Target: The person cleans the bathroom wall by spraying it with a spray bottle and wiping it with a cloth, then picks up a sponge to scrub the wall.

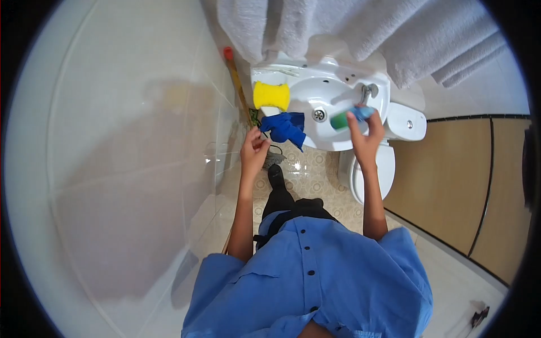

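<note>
In my right hand [367,138], thumb and fingers close around a small green and blue bottle [340,120], blurred and tilted over the sink [307,93]. My left hand [254,151] is at the sink's left front corner, its fingers curled together beside a crumpled blue cloth [286,128]. A thin dark strand shows by those fingertips; what they pinch, if anything, I cannot make out. The blue cloth hangs over the sink's front edge. Just behind it, a yellow sponge [271,96] rests on the sink's left ledge.
A chrome faucet [369,92] stands at the sink's right side. The toilet [380,172] is to the right. A mop handle [236,81] leans at the left wall, with grey mop strands [274,160] on the floor. White towels [360,22] hang above the sink.
</note>
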A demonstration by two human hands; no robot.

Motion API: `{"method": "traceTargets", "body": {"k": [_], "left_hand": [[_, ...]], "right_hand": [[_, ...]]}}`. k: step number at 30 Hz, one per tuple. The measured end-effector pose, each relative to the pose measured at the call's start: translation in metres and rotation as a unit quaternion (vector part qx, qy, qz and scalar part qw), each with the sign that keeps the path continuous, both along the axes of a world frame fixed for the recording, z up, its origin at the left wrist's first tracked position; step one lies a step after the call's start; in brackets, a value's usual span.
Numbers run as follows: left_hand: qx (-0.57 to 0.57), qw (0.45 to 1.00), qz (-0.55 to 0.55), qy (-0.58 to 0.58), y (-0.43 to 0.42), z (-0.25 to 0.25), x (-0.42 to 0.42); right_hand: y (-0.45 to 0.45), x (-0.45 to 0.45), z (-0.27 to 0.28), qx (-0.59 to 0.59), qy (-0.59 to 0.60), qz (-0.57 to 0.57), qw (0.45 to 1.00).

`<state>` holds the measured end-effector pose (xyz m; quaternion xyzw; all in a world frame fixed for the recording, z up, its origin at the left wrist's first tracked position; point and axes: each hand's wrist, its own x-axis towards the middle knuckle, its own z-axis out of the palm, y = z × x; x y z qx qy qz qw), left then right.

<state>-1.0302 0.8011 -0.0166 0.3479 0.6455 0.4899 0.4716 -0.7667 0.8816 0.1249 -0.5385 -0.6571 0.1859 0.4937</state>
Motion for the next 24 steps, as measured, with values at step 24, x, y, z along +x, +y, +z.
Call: {"method": "traceTargets", "body": {"k": [24], "left_hand": [[0.139, 0.969, 0.077, -0.190, -0.072, 0.076, -0.016]], "right_hand": [[-0.331, 0.179, -0.041, -0.114, 0.378, -0.332, 0.857]]}}
